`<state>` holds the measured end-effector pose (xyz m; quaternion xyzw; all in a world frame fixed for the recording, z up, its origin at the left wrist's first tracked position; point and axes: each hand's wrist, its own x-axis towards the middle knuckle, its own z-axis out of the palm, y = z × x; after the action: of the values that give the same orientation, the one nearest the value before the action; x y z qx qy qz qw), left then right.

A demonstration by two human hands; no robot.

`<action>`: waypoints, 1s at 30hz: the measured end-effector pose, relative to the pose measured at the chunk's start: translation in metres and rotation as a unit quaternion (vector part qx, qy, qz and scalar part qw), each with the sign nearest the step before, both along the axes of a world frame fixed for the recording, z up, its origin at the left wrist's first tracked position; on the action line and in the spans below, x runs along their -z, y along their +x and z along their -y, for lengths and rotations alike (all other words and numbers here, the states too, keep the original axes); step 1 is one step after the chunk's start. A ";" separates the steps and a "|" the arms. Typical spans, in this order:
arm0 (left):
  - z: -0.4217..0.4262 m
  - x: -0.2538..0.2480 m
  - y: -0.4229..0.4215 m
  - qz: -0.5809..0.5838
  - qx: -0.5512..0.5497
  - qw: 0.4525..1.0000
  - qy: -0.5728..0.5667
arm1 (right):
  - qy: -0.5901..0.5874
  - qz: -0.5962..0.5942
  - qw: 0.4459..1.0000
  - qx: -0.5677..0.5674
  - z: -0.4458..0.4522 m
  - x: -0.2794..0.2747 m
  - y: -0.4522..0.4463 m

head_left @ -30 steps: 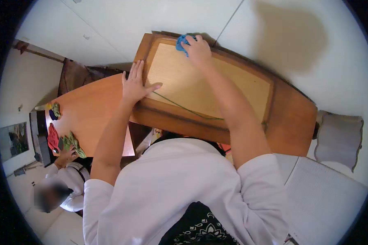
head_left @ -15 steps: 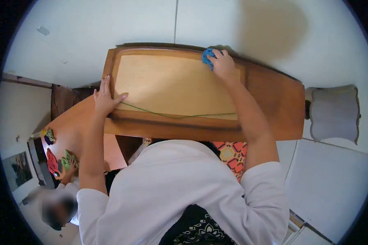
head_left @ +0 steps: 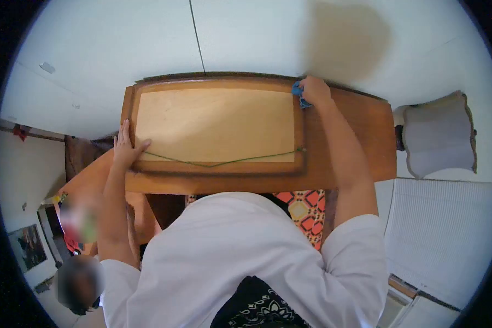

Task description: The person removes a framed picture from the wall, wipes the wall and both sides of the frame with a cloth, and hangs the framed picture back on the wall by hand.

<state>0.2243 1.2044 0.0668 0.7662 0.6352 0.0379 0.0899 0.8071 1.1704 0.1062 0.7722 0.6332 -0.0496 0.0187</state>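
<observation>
A wooden picture frame (head_left: 218,169) lies back side up on a brown wooden table (head_left: 350,139). Its pale backing board (head_left: 213,120) faces me, and a thin green cord (head_left: 235,160) runs slack across the lower part. My right hand (head_left: 317,90) grips a crumpled blue cloth (head_left: 299,95) at the frame's upper right corner. At the frame's left side, my left hand (head_left: 127,150) lies with fingers spread, thumb over the edge of the backing board.
A white wall (head_left: 246,38) borders the table's far side. To the right stands a chair with a grey back (head_left: 438,134). Another person (head_left: 79,281) is at lower left beside an adjoining table. A patterned orange cloth (head_left: 306,216) shows below the table edge.
My right hand has moved the blue cloth rightward along the frame's top edge to its corner. My left hand stays on the left side. The view has shifted slightly.
</observation>
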 end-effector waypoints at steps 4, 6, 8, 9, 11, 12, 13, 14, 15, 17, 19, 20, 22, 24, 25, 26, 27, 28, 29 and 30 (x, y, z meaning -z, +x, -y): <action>-0.003 -0.002 -0.002 -0.042 0.002 0.998 -0.036 | -0.068 -0.162 0.983 0.060 -0.006 0.018 0.062; -0.004 -0.011 0.005 -0.081 -0.017 0.995 -0.049 | -0.068 -0.299 0.945 0.112 0.003 0.020 0.083; -0.004 -0.020 0.022 -0.134 -0.039 0.989 -0.042 | -0.043 -0.438 0.882 0.172 0.027 0.020 0.089; -0.003 -0.021 0.033 -0.106 -0.013 0.994 0.009 | -0.013 -0.534 0.825 0.185 0.039 0.018 0.079; 0.003 -0.018 0.062 -0.048 0.037 0.992 0.107 | 0.044 -0.705 0.678 0.203 0.060 0.012 0.043; 0.008 -0.026 0.085 0.065 0.080 0.993 0.061 | 0.064 -0.765 0.623 0.153 0.065 0.019 0.032; 0.014 -0.034 0.111 0.177 0.119 0.977 0.015 | 0.081 -0.818 0.560 0.101 0.068 0.027 0.020; 0.019 -0.029 0.133 0.275 0.179 0.944 -0.029 | 0.100 -0.859 0.498 0.063 0.072 0.031 0.001; 0.031 -0.030 0.155 0.301 0.208 0.928 -0.069 | 0.114 -0.895 0.430 0.024 0.075 0.036 -0.025; 0.062 -0.039 0.198 0.282 0.230 0.919 -0.152 | 0.124 -0.956 0.260 0.060 0.078 0.033 -0.077; 0.093 -0.085 0.230 0.399 0.165 0.845 -0.314 | 0.141 -0.937 0.287 0.139 0.084 0.015 -0.122; 0.094 -0.060 0.243 0.506 0.167 0.793 -0.295 | 0.158 -0.888 0.408 0.145 0.085 0.016 -0.140; 0.096 -0.051 0.240 0.630 0.115 0.708 -0.298 | 0.138 -0.897 0.407 0.106 0.095 0.032 -0.155; 0.095 -0.051 0.231 0.667 0.008 0.657 -0.351 | 0.070 -0.892 0.447 -0.002 0.101 0.029 -0.161; 0.098 -0.050 0.227 0.673 -0.009 0.658 -0.337 | 0.074 -0.851 0.520 -0.023 0.105 0.025 -0.168; 0.099 -0.047 0.223 0.677 -0.025 0.659 -0.327 | 0.080 -0.803 0.589 -0.041 0.111 0.024 -0.179; 0.102 -0.046 0.219 0.680 -0.038 0.659 -0.319 | 0.088 -0.748 0.655 -0.058 0.117 0.019 -0.190; 0.105 -0.061 0.213 0.637 -0.030 0.689 -0.344 | 0.079 -0.692 0.716 -0.049 0.125 0.006 -0.198; 0.108 -0.061 0.210 0.621 0.003 0.704 -0.345 | 0.087 -0.677 0.728 -0.069 0.124 0.027 -0.183; 0.109 -0.058 0.208 0.604 0.037 0.717 -0.346 | 0.094 -0.660 0.740 -0.087 0.112 0.065 -0.160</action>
<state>0.4322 1.0955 0.1249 0.5193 0.3860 0.2667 0.7143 0.6471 1.0582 0.0410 0.4854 0.5530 -0.4852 -0.4725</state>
